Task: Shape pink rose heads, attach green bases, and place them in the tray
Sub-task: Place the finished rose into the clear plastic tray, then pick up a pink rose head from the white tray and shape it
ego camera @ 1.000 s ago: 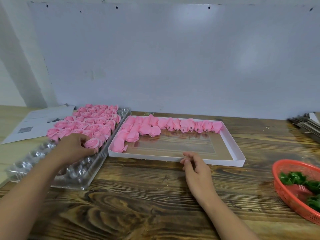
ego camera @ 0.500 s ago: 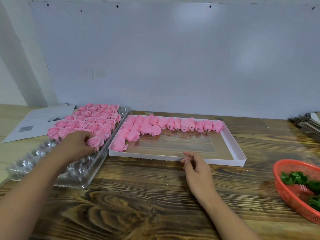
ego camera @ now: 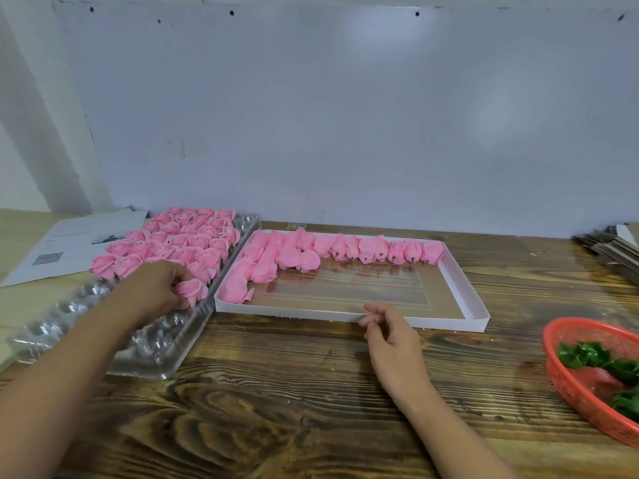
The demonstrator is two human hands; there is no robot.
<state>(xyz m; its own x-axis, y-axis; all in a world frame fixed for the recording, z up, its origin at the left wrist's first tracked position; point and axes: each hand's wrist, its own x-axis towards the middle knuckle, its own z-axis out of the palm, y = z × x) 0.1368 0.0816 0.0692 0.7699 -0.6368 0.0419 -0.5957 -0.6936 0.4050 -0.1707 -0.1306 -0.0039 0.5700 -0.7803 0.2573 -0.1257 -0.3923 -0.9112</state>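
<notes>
L hand has edged the finished rose further into the clear tray w/ fingers curled round it; R hand idle, loosely curled, holding nothing.

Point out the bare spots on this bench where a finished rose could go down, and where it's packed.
Free: the near cups of the clear tray, by the left hand; the white box's near half, in front of its pink rose heads; the wooden tabletop between the forearms. Crowded: the tray's far half, full of roses, and the box's back row.
</notes>
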